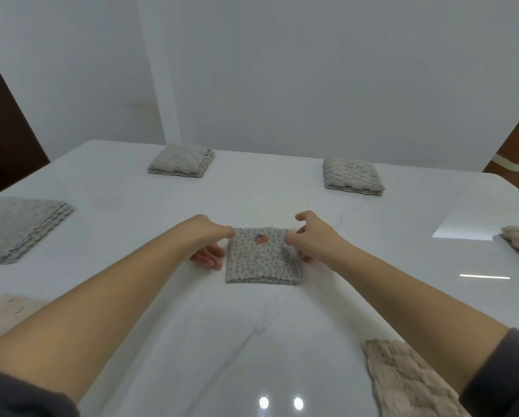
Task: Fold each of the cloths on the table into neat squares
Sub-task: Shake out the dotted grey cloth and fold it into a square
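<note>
Grey dotted folded cloth (262, 260) is lying on white desk (252, 341); left grip (210, 240) and right grip (315, 239) are pinching its far corners.

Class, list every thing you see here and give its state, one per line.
dotted cloth, folded square, lying flat
left hand, pinches its far left corner
right hand, pinches its far right edge
far left grey cloth, folded
far right grey cloth, folded
left grey cloth, folded, layered
near right beige cloth, rumpled, unfolded
</note>
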